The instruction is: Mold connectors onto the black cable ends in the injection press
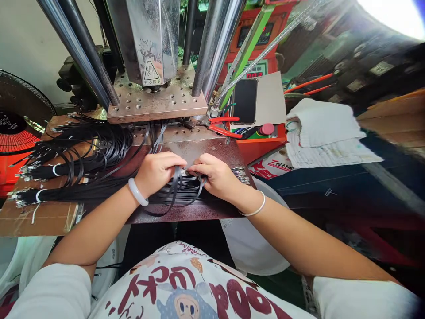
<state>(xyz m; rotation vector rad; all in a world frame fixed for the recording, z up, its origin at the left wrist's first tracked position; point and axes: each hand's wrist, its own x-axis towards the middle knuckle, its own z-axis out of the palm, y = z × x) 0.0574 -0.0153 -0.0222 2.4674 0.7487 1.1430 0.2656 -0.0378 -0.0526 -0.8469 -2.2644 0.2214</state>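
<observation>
My left hand point(159, 172) and my right hand point(214, 174) meet at the middle of a dark metal work plate point(212, 150) under a press. Both are curled, fingers pinched on flat black cables point(175, 195) that loop down under my palms toward the plate's front edge. The fingertips touch around small metal cable ends between the hands. A pale bangle is on my left wrist and a thin one on my right. More metal-tipped ends point(241, 175) lie just right of my right hand.
Bundles of black cables point(73, 155) with metal tips lie on cardboard to the left. The press head and columns point(156, 48) stand directly behind my hands. Red-handled pliers point(222, 126), a phone point(245, 101), a red button point(267, 129) and papers point(322, 133) sit to the right. A fan point(16, 119) is far left.
</observation>
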